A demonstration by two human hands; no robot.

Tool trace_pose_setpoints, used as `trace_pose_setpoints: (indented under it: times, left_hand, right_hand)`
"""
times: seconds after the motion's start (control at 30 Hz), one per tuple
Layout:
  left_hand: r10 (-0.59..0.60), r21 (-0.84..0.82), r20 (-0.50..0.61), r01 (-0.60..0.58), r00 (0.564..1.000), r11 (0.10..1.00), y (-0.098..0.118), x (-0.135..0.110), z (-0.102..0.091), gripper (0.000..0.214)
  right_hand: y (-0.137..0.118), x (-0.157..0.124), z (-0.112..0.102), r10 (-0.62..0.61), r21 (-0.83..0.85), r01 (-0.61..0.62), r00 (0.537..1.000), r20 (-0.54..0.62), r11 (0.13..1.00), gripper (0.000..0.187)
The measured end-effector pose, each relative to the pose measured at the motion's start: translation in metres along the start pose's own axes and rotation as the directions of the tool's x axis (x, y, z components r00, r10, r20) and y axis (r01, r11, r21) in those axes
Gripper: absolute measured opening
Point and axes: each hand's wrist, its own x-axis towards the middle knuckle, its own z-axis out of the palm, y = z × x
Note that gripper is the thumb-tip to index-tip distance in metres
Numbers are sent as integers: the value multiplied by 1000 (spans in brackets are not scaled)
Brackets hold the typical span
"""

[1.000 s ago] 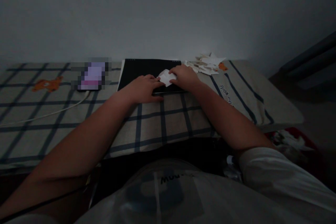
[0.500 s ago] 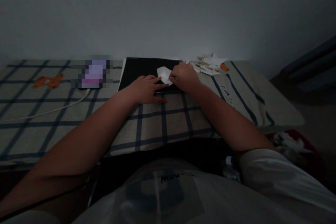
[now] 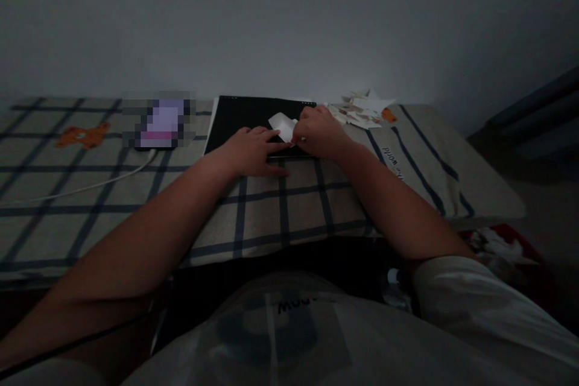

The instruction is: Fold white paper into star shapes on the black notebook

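A small folded piece of white paper (image 3: 282, 125) lies on a black flat sheet or folder (image 3: 239, 117) near the back of the table. My left hand (image 3: 253, 152) rests with fingers spread, its fingertips touching the paper's left and lower edge. On the other side, my right hand (image 3: 319, 132) has its fingers pinched on the paper's right edge, which they partly hide. To the right of that hand is a pile of white paper pieces (image 3: 359, 110).
A checked cloth (image 3: 266, 211) covers the table, which stands against a wall. A phone (image 3: 163, 123) with a white cable (image 3: 113, 181) lies left. A red bin (image 3: 515, 238) holding crumpled paper and a plastic bottle (image 3: 395, 292) are below the front edge.
My right fingers have shifted slightly on the paper's right edge, and the paper's outline has changed a little, with less of its right side showing. The left hand stays nearly in place.
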Motion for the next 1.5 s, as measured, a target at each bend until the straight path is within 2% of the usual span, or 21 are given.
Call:
trace_pose_setpoints:
  times: [0.37, 0.57, 0.77, 1.03, 1.27, 1.5]
  left_hand:
    - [2, -1, 14, -2, 1000, 1000, 0, 1, 0, 84]
    - [57, -107, -13, -58, 998, 993, -14, 3, -3, 76]
    - [-23, -148, -1, 23, 1000, 989, -25, 5, -3, 86]
    - [-1, -75, 3, 1, 1000, 997, -19, 5, 0, 89]
    - [-20, -56, 4, 20, 1000, 998, -15, 4, 1, 90]
    - [-35, -53, 5, 36, 999, 998, -10, 4, -1, 89]
  right_hand:
    - [3, -1, 5, -90, 10, 90, 996, 6, 996, 32]
    - [4, 0, 5, -109, 20, 109, 994, 22, 994, 33]
    - [4, -1, 8, -118, 16, 118, 993, 24, 993, 34]
    - [8, -3, 6, -129, 8, 128, 991, 30, 992, 27]
    - [12, -2, 5, -95, -30, 97, 994, 62, 995, 29]
    - [8, -5, 2, -127, -50, 131, 989, 80, 990, 35]
